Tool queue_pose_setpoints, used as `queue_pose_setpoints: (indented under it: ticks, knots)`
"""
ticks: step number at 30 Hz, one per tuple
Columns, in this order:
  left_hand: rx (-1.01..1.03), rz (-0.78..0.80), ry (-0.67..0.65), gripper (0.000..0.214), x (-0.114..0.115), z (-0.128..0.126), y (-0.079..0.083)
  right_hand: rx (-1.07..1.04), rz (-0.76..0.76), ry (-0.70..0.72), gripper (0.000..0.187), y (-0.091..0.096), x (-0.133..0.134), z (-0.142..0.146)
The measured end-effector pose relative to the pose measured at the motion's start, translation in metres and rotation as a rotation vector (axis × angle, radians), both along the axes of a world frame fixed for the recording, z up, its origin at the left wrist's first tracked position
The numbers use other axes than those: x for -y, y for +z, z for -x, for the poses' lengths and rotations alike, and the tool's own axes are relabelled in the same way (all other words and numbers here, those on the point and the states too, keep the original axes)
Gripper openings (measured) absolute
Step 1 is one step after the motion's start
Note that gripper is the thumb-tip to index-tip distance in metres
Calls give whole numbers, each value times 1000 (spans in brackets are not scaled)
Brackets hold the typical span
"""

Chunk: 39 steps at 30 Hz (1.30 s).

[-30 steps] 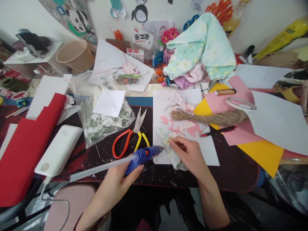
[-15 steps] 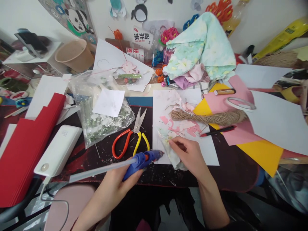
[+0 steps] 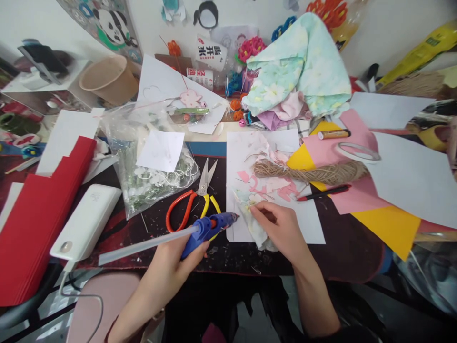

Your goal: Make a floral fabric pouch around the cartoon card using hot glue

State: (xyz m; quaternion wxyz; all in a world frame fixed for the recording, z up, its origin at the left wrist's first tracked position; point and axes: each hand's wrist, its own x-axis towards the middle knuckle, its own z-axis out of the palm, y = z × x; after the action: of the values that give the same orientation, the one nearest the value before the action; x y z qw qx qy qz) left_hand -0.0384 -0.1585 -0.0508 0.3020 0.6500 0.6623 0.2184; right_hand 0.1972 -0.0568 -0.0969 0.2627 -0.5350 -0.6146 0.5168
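Note:
My left hand [image 3: 178, 259] is wrapped round a blue hot glue gun [image 3: 205, 231], its nozzle pointing right over the edge of a white paper sheet [image 3: 310, 224]. A long translucent glue stick [image 3: 148, 245] sticks out of its back end. My right hand [image 3: 278, 226] pinches a pale floral cloth piece [image 3: 252, 214] against the sheet; part of the cloth is hidden under the fingers. Just beyond the glue gun lie scissors [image 3: 203, 188] with one red and one yellow handle, blades apart. Pink scraps [image 3: 274, 186] lie on the sheet beyond my right hand.
A twine bundle [image 3: 310, 171] and a pen [image 3: 324, 193] lie on the right. On the left are a plastic bag of greenery [image 3: 153, 186], a white power bank [image 3: 85, 221] and red folded paper [image 3: 39, 209]. Floral fabric [image 3: 300, 66] is heaped at the back.
My left hand has drawn the glue gun slightly left, so its nozzle sits farther from the cloth piece. My right hand keeps its pinch in nearly the same place.

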Motion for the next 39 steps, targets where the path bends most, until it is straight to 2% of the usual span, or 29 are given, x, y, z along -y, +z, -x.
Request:
queue_pose_setpoints:
  ticks: [5,10,15,20,26,31,35,39]
  knots:
    - [-30,-21,-29,22,3,-1,1,-1,2,3,29,1,0,-1]
    - [-37,-13,16,24,3,-2,4,-4,2,-7,29,1,0,0]
    - [-44,-42,-25,26,4,-2,5,-1,-2,-2,29,0,0,0]
    - [-1,-53,-13,22,-2,-4,1,6,-14,4,29,-1,0,-1]
    - [-43,-20,-43,25,7,-1,-5,4,-2,3,29,0,1,-1]
    - [-12,-18,-23,26,6,-1,-1,6,-6,4,29,1,1,-1]
    - [-45,-35,-79,25,6,-1,2,15,-15,4,30,0,0,0]
    - [-63,-11,-17,24,7,-1,3,14,-25,3,30,1,0,0]
